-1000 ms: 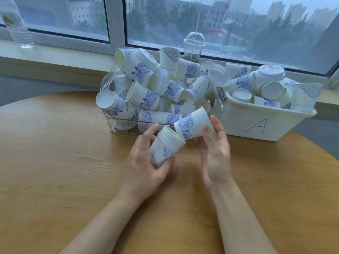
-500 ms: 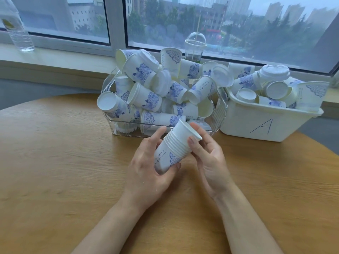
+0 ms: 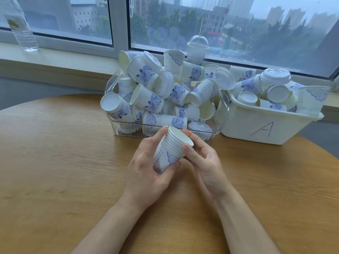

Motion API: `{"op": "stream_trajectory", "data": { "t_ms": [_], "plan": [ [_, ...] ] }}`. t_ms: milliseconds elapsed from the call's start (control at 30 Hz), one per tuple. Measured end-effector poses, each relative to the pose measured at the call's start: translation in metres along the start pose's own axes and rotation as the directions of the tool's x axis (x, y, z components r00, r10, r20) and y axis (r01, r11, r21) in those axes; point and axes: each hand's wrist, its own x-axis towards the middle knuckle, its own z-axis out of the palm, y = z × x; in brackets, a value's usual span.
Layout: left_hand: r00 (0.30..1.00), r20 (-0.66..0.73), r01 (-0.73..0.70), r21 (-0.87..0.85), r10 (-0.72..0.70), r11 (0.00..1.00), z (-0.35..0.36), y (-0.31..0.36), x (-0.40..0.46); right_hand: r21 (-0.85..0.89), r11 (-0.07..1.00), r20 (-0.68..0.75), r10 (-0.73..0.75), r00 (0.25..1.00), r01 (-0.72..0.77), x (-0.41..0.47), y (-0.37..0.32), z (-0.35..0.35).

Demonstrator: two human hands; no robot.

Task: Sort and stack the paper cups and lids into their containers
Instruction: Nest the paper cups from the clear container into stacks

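A nested stack of white paper cups with blue flower print (image 3: 169, 151) is tilted over the wooden table, mouth toward the upper right. My left hand (image 3: 146, 167) grips the stack round its lower body. My right hand (image 3: 203, 160) touches the stacked rims with thumb and fingertips. Behind them a clear plastic bin (image 3: 219, 123) is heaped with loose cups and white lids. To its right stands a white tub marked "A" (image 3: 260, 129), also holding cups and lids.
A clear dome-lidded cup (image 3: 197, 50) stands on the window sill behind the clear bin. A water bottle (image 3: 20, 28) stands on the sill at the far left. The round wooden table (image 3: 64, 162) spreads to the left and front of my hands.
My right hand slid a single cup fully into the stack held by my left hand. The stack then tilted a little more upright.
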Motion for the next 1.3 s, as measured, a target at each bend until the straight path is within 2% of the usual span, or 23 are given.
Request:
{"op": "stream_trajectory", "data": {
  "t_ms": [400, 500, 567, 633, 700, 800, 967, 1133, 1300],
  "plan": [
    [1.0, 0.017, 0.024, 0.005, -0.025, 1.0, 0.0, -0.004, 0.0, -0.039, 0.999, -0.008, -0.003, 1.0, 0.003, -0.001, -0.001, 0.006],
    [0.996, -0.006, 0.085, -0.022, -0.085, 0.996, -0.001, -0.007, 0.003, -0.113, 0.991, -0.141, -0.09, 0.986, 0.074, 0.006, -0.01, 0.006],
    [0.991, -0.017, 0.13, -0.052, -0.131, 0.99, -0.001, -0.01, 0.005, -0.283, 0.95, -0.262, -0.208, 0.942, 0.131, 0.021, -0.019, 0.001],
    [0.99, -0.021, 0.138, -0.052, -0.139, 0.989, 0.0, -0.011, 0.005, -0.486, 0.862, -0.319, -0.33, 0.888, 0.146, 0.043, -0.031, -0.01],
    [0.992, -0.018, 0.127, -0.042, -0.128, 0.991, 0.0, -0.008, 0.006, -0.615, 0.776, -0.307, -0.399, 0.864, 0.139, 0.067, -0.047, -0.02],
    [0.992, -0.027, 0.121, -0.024, -0.121, 0.992, 0.002, -0.006, 0.007, -0.734, 0.673, -0.262, -0.409, 0.874, 0.095, 0.099, -0.067, -0.027],
    [0.994, -0.036, 0.108, -0.001, -0.108, 0.994, 0.003, -0.007, 0.008, -0.831, 0.556, -0.24, -0.379, 0.894, 0.013, 0.131, -0.078, -0.032],
    [0.995, -0.021, 0.096, 0.001, -0.096, 0.995, 0.004, -0.006, 0.007, -0.812, 0.584, -0.291, -0.424, 0.858, 0.013, 0.128, -0.08, -0.031],
    [0.995, -0.017, 0.102, 0.007, -0.102, 0.995, 0.004, -0.005, 0.007, -0.847, 0.531, -0.283, -0.472, 0.835, 0.013, 0.118, -0.077, -0.036]
  ]
}}
